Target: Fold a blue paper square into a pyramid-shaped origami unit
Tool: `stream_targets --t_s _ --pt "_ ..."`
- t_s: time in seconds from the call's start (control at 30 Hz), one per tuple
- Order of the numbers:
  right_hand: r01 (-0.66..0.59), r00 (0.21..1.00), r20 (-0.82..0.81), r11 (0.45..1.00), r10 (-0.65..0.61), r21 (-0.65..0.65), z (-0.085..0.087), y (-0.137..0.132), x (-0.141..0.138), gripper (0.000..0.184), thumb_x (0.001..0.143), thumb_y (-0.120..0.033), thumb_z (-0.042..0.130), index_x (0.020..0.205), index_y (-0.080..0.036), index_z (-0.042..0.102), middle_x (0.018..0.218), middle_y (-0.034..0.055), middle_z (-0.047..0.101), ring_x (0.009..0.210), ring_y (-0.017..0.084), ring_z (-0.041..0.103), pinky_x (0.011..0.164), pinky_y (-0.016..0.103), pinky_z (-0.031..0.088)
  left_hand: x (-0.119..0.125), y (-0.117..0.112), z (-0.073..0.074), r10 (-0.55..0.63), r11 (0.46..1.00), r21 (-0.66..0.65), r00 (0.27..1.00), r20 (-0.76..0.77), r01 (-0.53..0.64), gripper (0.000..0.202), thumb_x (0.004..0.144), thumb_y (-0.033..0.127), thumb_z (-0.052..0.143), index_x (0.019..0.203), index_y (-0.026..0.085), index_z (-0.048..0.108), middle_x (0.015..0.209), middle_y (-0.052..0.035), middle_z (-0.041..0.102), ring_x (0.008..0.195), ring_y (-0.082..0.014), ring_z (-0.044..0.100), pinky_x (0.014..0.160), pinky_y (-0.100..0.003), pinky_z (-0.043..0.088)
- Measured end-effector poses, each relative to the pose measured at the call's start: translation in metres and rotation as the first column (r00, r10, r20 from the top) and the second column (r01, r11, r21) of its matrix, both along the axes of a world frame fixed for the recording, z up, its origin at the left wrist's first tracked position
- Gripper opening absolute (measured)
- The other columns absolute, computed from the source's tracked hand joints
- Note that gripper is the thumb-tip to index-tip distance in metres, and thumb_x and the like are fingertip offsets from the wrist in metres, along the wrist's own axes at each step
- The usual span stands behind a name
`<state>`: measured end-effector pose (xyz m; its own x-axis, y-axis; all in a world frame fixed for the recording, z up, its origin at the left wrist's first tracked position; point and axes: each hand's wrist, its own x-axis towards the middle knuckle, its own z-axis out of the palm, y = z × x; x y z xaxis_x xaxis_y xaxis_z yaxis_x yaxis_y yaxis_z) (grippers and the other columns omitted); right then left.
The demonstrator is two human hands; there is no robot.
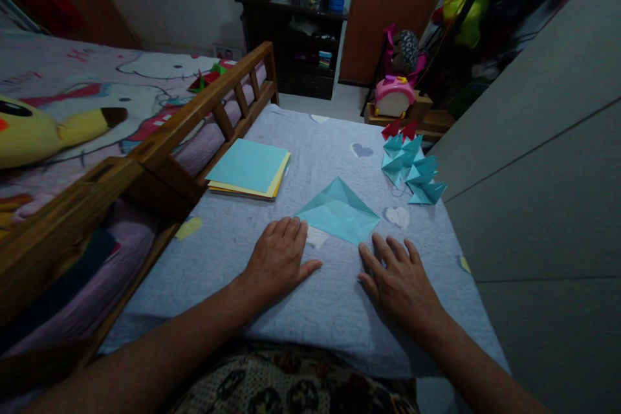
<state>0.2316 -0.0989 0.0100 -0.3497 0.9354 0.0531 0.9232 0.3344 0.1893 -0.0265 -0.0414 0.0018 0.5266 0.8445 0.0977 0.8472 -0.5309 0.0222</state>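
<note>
A folded sheet of light blue origami paper lies on the cloth-covered table, with creases running across it and a peak pointing away from me. My left hand rests flat, its fingertips at the paper's left corner and its thumb stretched out. Near the lower right edge of the paper is my right hand, palm down with fingers spread. Its index fingertip is close to the paper's bottom corner; whether it touches cannot be made out. Neither hand grips anything.
A stack of coloured paper, blue on top, sits at the back left. Several folded blue paper pieces and red folded paper stand at the right edge. A wooden bed rail borders the left; a pale cabinet borders the right.
</note>
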Motion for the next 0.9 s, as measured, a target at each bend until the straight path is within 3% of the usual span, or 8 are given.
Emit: stream_targets --t_s 0.17,0.27,0.4,0.57,0.73,0.9 --pt "0.005 0.997 -0.079 1.000 -0.005 -0.001 0.007 0.001 0.008 0.038 0.094 -0.037 0.060 0.131 -0.027 0.064 0.136 0.0140 0.062 0.122 0.036 0.055 0.106 0.057 0.035 0.000 -0.001 0.000 -0.005 1.000 -0.005 1.000 0.017 0.005 0.058 0.095 0.051 0.057 0.133 0.008 0.053 0.132 -0.0229 0.058 0.120 -0.0381 0.051 0.100 -0.052 0.043" --pt "-0.008 0.977 -0.215 0.996 -0.012 -0.092 0.019 0.014 0.003 0.019 0.092 -0.029 0.062 0.108 -0.026 0.073 0.124 0.0095 0.066 0.113 0.030 0.058 0.099 0.048 0.040 -0.001 -0.002 0.001 -0.007 1.000 -0.003 1.000 0.021 0.007 0.056 0.094 0.048 0.059 0.134 0.008 0.053 0.133 -0.0234 0.057 0.121 -0.0383 0.052 0.098 -0.050 0.045" --pt "0.118 0.952 -0.271 0.989 -0.139 -0.092 0.026 0.040 -0.012 0.017 0.091 -0.034 0.064 0.097 -0.019 0.071 0.108 0.0123 0.066 0.101 0.029 0.057 0.085 0.041 0.041 -0.001 -0.003 -0.001 -0.006 1.000 0.028 1.000 0.019 0.005 0.055 0.093 0.047 0.060 0.133 0.010 0.053 0.134 -0.0230 0.056 0.122 -0.0379 0.051 0.098 -0.050 0.046" --pt "0.223 0.942 -0.238 0.972 -0.235 -0.078 0.013 0.060 -0.024 0.027 0.089 -0.044 0.063 0.092 -0.017 0.068 0.100 0.0138 0.064 0.097 0.031 0.054 0.079 0.040 0.037 -0.002 -0.003 0.000 -0.002 1.000 0.022 1.000 0.004 0.002 0.056 0.093 0.049 0.061 0.134 0.011 0.054 0.136 -0.0223 0.055 0.123 -0.0372 0.050 0.098 -0.049 0.045" --pt "0.245 0.917 -0.323 0.970 -0.233 -0.005 -0.003 0.060 -0.022 0.021 0.088 -0.040 0.062 0.088 -0.018 0.064 0.093 0.0115 0.061 0.091 0.030 0.052 0.078 0.039 0.035 -0.001 -0.002 0.006 0.026 1.000 0.014 0.999 -0.025 -0.026 0.060 0.092 0.054 0.062 0.135 0.012 0.056 0.137 -0.0229 0.054 0.122 -0.0377 0.051 0.097 -0.049 0.045" --pt "0.234 0.907 -0.379 0.969 -0.186 0.085 -0.006 0.058 -0.024 0.025 0.088 -0.037 0.062 0.102 -0.017 0.064 0.100 0.0131 0.060 0.093 0.031 0.050 0.079 0.041 0.035 -0.001 -0.003 0.009 0.037 0.999 0.006 0.998 -0.058 -0.037 0.064 0.092 0.059 0.061 0.141 0.018 0.053 0.134 -0.0207 0.056 0.119 -0.0370 0.051 0.095 -0.049 0.043"
